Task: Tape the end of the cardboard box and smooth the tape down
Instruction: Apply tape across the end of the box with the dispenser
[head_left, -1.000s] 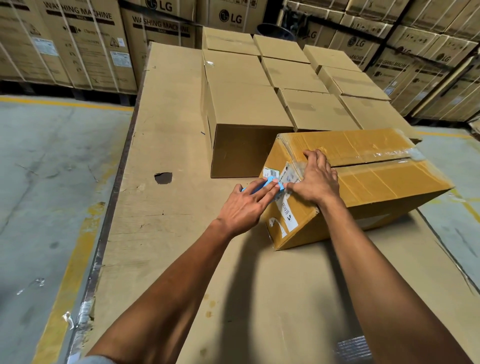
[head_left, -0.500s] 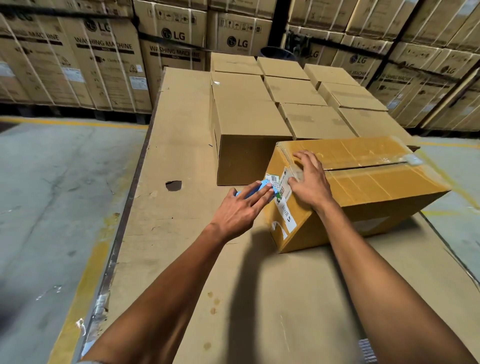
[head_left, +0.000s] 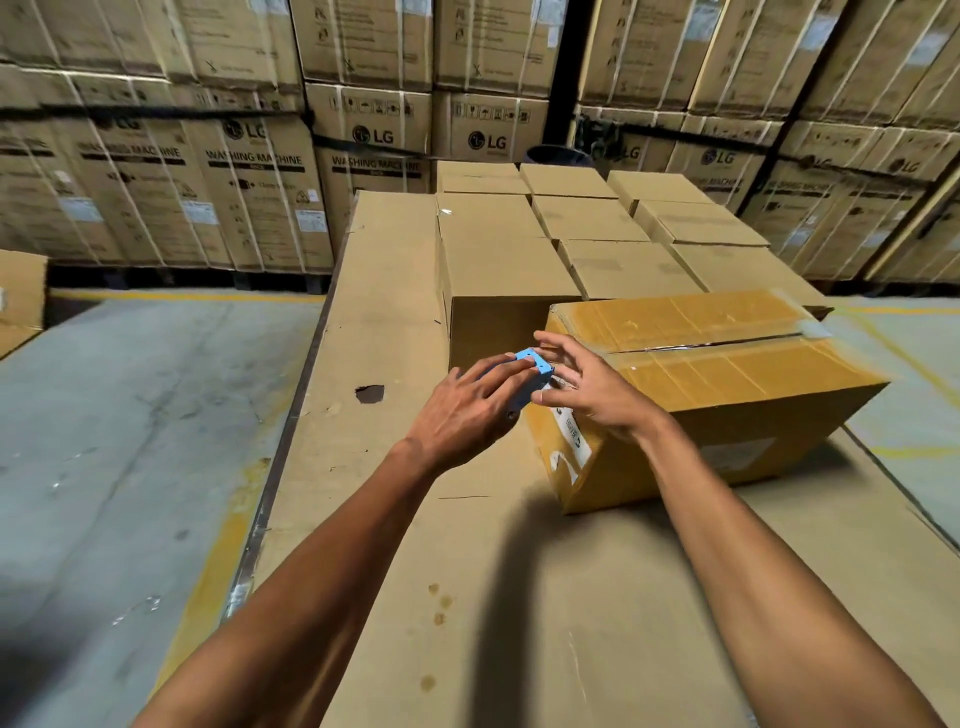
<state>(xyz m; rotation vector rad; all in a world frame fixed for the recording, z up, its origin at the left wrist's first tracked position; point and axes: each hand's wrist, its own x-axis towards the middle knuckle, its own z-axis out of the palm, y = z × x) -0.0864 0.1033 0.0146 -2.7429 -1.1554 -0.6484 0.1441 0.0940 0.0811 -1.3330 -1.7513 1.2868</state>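
Observation:
A yellow-brown cardboard box (head_left: 727, 395), covered in clear tape, lies on the cardboard-topped work surface (head_left: 519, 597). White labels show on its near end. My left hand (head_left: 467, 410) grips a blue tape dispenser (head_left: 535, 371), held just off the box's upper near corner. My right hand (head_left: 592, 395) hovers at that same corner with its fingers spread; its fingertips are close to the dispenser. Whether a strip of tape runs between them is too hard to see.
Several plain closed boxes (head_left: 597, 244) stand in rows behind the taped one. A hole (head_left: 370, 393) marks the surface to the left. The concrete floor (head_left: 130, 415) drops off at left. Tall stacks of printed cartons (head_left: 208, 171) wall the background.
My right hand has lifted off the box's end and opened. My left hand has raised the blue dispenser from the box's end face up to corner height. The view has tilted upward.

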